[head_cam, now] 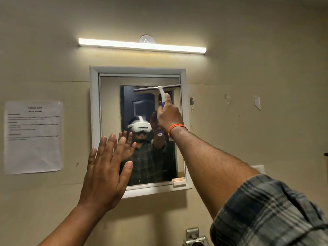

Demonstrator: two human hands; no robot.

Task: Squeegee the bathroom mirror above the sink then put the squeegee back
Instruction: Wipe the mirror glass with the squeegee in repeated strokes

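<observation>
Gripping the squeegee by its handle, the right hand has its fingers wrapped round it with the forefinger laid up along the white neck, so most of the handle is hidden, just a bit of blue poking out above the knuckles. Left hand is closest to the camera, holding nothing, fingers straight and spread, palm facing the mirror; can't tell whether it actually touches the glass or the frame. Right arm reaches up and across from the lower right, plaid sleeve rolled back and cut off by the edge, orange band on the wrist. Further in, the blade sits level across the upper right part of the mirror, seemingly against the glass, right tip by the frame. Some metal fitting is cut off at the bottom. Paper taped left of the mirror is too blurry to read. Tube light glows on the wall above.
</observation>
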